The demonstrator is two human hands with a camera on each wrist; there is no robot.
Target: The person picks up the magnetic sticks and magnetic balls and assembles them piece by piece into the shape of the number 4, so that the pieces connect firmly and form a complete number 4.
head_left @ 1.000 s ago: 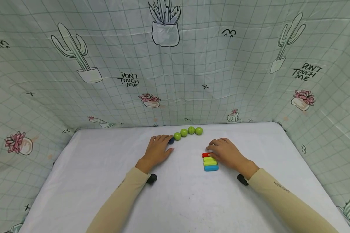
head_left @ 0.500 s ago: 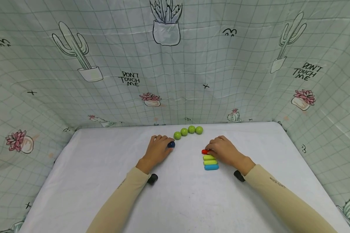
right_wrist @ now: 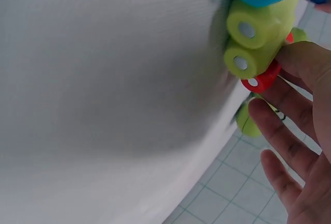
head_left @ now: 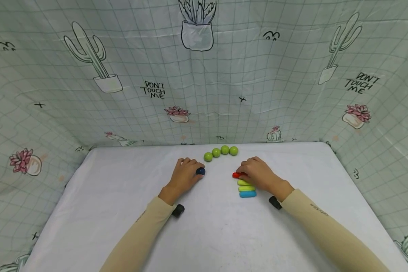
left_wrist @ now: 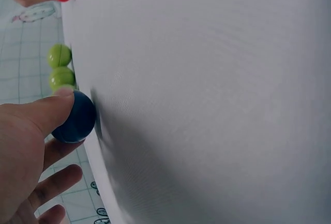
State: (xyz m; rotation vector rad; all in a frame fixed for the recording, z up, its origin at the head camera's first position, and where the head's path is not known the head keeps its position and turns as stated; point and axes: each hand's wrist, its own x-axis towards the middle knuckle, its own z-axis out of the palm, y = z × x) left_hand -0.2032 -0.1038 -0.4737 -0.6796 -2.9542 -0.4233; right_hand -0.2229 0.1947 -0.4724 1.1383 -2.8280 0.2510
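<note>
Pinching the red stick (head_left: 236, 175), the right grip (head_left: 258, 174) partly hides it.

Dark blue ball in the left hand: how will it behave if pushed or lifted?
The dark blue ball will likely roll if pushed, being round on a flat table. It's probably stiff: the left hand pinches it without a visible dent. It may be a bit slippery, as its surface looks smooth and glossy.

White table (head_left: 217, 234): four green balls (head_left: 216, 152) far; two yellow sticks (head_left: 246, 188), blue stick (head_left: 248, 194) nearer; red stick (head_left: 236, 175), navy ball (head_left: 200, 171) perhaps touching it.
</note>
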